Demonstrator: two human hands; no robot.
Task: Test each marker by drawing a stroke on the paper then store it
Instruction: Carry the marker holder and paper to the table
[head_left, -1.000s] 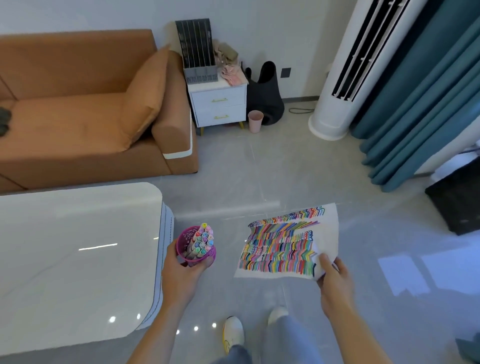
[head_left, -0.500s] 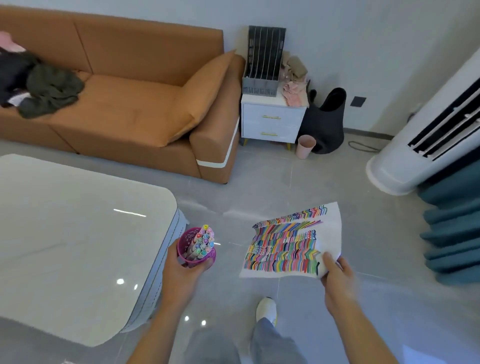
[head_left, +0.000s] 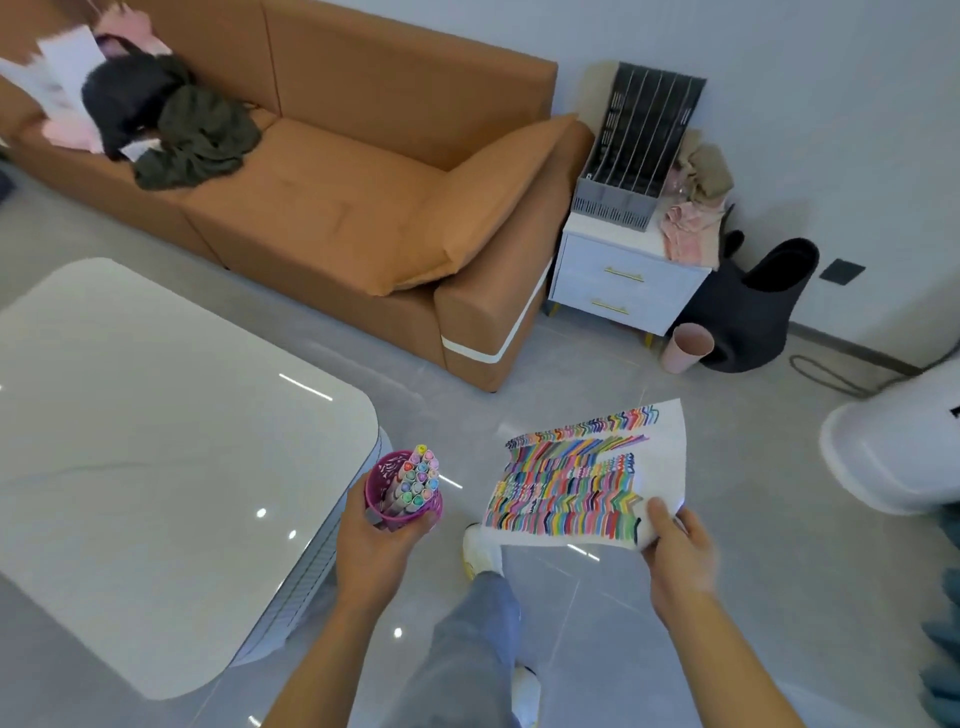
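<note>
- Purple mesh cup (head_left: 378, 491), packed with markers (head_left: 420, 475) standing cap-up, is what I see in the left hand (head_left: 371, 551). The fingers are curled round the cup's wall from below.
- The cup is held in the air just off the right edge of the glossy white surface (head_left: 156, 441), near its rounded corner. It does not touch the surface.
- The right hand (head_left: 675, 551) pinches the near right corner of the paper (head_left: 582, 478), with the thumb on top and the other fingers underneath.
- The paper is held out flat over the grey tiled floor (head_left: 753, 597). Rows of short strokes in many colours cover most of it, and a white margin runs down its right side.
- Cup and paper are side by side and apart, with the cup on the left.
- Below and between the hands I see a leg in grey-blue trousers (head_left: 467, 649) and a white shoe (head_left: 480, 545) on the floor.
- Beyond the surface stands an orange sofa (head_left: 337, 208), with dark clothes (head_left: 192, 135) heaped at its left end.
- Right of the sofa is a white two-drawer cabinet (head_left: 623, 280). A grey file rack (head_left: 639, 150) stands on top.
- A small pink bin (head_left: 685, 347) stands on the floor by the cabinet's near right corner.
</note>
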